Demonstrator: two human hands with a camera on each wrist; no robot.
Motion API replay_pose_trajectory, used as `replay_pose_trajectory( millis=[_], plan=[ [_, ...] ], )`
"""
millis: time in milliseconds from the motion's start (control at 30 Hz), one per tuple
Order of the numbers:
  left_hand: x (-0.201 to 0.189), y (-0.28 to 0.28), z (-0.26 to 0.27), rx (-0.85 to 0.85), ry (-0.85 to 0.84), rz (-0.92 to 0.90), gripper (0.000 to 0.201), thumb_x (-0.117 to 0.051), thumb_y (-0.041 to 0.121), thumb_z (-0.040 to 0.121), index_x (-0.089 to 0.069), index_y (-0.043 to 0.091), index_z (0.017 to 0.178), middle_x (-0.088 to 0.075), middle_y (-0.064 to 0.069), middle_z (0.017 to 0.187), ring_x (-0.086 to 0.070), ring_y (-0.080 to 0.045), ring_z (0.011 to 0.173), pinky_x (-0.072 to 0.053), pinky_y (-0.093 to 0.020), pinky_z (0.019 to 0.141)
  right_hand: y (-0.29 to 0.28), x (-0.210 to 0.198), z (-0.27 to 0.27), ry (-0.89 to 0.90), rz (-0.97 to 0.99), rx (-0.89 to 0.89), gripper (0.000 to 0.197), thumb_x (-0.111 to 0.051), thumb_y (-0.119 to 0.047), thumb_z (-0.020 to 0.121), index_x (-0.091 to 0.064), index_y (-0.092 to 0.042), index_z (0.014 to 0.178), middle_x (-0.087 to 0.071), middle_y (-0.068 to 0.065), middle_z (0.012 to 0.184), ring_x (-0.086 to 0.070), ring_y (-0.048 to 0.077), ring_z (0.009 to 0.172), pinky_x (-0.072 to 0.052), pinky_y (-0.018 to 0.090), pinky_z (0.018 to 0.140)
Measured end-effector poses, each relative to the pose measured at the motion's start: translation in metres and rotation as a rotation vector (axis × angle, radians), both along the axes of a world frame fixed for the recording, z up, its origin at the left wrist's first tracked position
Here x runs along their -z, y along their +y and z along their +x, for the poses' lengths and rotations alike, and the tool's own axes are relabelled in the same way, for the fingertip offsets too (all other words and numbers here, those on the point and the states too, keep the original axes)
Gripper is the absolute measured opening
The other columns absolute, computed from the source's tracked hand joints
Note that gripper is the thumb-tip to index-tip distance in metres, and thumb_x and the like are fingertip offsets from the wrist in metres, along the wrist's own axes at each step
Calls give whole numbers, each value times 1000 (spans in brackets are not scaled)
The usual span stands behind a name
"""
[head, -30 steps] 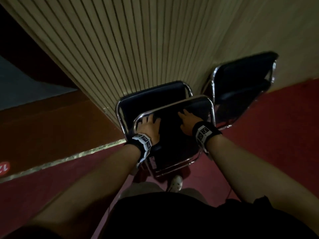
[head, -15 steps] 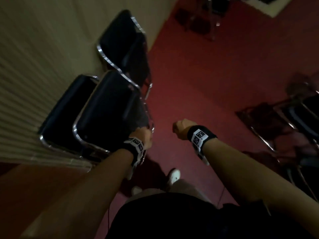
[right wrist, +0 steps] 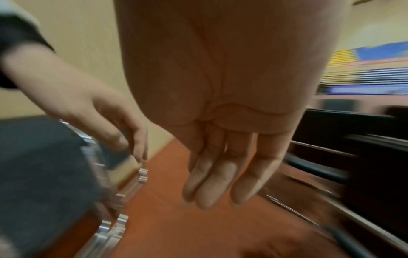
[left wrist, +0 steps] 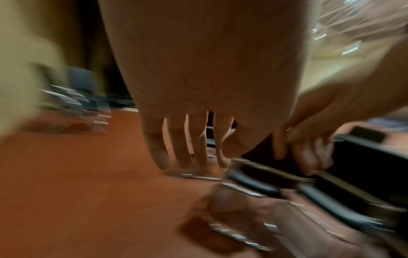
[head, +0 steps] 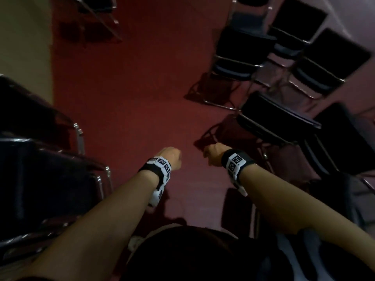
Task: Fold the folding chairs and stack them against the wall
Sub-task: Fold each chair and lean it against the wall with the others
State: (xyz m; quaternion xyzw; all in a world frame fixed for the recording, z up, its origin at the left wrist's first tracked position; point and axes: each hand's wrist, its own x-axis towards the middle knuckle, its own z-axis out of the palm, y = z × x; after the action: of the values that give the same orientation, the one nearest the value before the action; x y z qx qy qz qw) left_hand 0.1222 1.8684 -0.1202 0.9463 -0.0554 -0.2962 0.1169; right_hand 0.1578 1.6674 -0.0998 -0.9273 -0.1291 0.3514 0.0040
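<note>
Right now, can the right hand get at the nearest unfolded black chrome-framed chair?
Probably yes: the right hand is empty, fingers loose, and only bare red carpet separates it from that black chrome-framed chair.

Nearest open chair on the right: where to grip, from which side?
Take the nearest chair by the near long edge of its top black panel, probably the backrest, one of the hands at each end, coming from the bare red floor. That edge faces the person; other chairs crowd behind. Left hand and right hand are free.

Head cam looks steeply down past both forearms at red floor. Wrist cams sit close under palms, facing along fingers; all share floor and chairs.
</note>
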Motion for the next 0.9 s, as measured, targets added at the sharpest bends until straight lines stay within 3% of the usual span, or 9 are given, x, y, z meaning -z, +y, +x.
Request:
replay_pose_trajectory(
  millis=[100,233,400,567,667,767,900],
  plan=[
    [7,-93,10,166,6,-34,28,-56,25,89,-71,24,113,-65,-4,118,-62,-29,111,-52,-37,96,-94,9,-18,30,-32,149,36,-56,-14,93,-62,-19,128,-63,8,127,-62,30,116,-53,39,94],
    [7,-198,28,387,28,-72,30,-55,26,89,-70,25,115,-63,-6,122,-60,-29,117,-49,-36,102,-204,32,-44,42,-60,404,27,-52,-21,92,-66,-17,115,-68,10,119,-67,32,104,-57,42,89],
    [17,-294,52,627,66,-44,31,-56,27,90,-69,23,118,-61,-5,123,-59,-30,117,-51,-41,100,-295,33,-86,38,-68,646,34,-51,-39,93,-65,-15,113,-67,9,116,-65,32,106,-54,38,88],
    [32,-368,90,895,68,5,37,-50,30,83,-69,20,114,-67,-6,120,-64,-31,111,-55,-43,94,-339,20,-116,33,-86,929,37,-47,-30,97,-58,-20,130,-52,12,132,-51,39,120,-48,45,99],
    [34,-412,100,1006,56,-49,40,-49,27,86,-63,19,122,-64,-9,122,-62,-33,113,-54,-43,94,-359,14,-131,-10,-182,1100,34,-51,-32,93,-56,-19,125,-43,11,130,-43,39,120,-48,52,96],
    [40,-452,89,1117,49,-53,49,-53,26,89,-49,18,137,-54,-11,132,-55,-36,121,-49,-45,99,-367,22,-154,41,-199,1209,33,-54,-32,91,-55,-21,123,-34,9,136,-37,38,121,-47,55,95],
    [35,-509,71,1230,-40,-170,76,-61,24,85,-27,22,153,-30,-13,151,-36,-39,134,-43,-49,107,-390,32,-169,60,-181,1291,54,-51,-23,92,-41,-32,144,-20,-2,160,-25,38,140,-35,62,104]
  ],
)
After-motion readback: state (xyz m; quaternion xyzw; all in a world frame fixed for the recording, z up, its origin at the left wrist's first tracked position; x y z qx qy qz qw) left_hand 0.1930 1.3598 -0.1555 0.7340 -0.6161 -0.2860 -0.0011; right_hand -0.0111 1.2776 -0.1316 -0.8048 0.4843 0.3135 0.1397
